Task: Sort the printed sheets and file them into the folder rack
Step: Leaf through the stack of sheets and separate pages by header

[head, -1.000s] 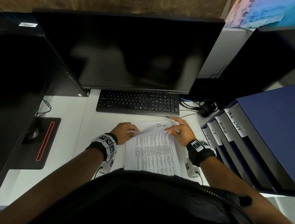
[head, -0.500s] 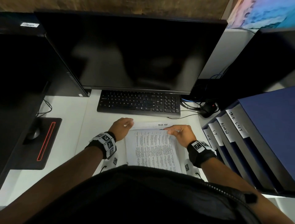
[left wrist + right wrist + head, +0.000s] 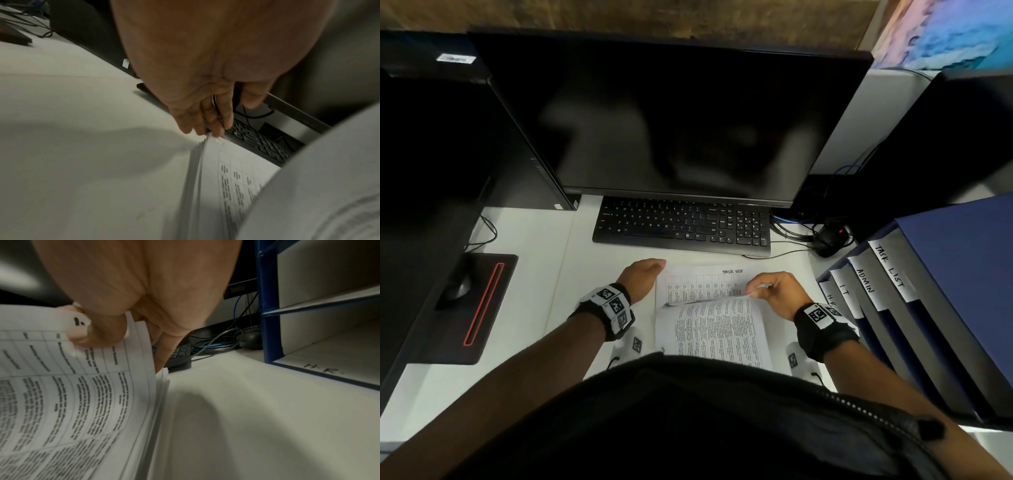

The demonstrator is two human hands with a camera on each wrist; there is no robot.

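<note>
- A stack of printed sheets (image 3: 717,329) lies on the white desk (image 3: 527,274), right in front of the person and just below the black keyboard (image 3: 681,226).
- The right hand (image 3: 777,291) pinches the far right corner of the top sheets between thumb and fingers and lifts them up.
- The lifted sheets curl toward the person. They are full of small text.
- Under them shows a sheet with a table (image 3: 702,284). It has "TASK LIST" written at the top.
- The left hand (image 3: 642,279) is at the far left corner of the stack. Its fingers (image 3: 205,120) are straight and close together, and the tips touch the edge of the paper.
- The blue folder rack (image 3: 928,308) stands on the desk to the right, near the right hand.
- Its slots have white labels that say H.R., I.T., ADMIN and TASK LIST.
- A dark screen (image 3: 671,120) stands behind the keyboard.
- A black mouse (image 3: 828,238) sits among wires between the keyboard and the rack.
- Another mouse (image 3: 460,284) rests on a dark pad with a red line at the left.
</note>
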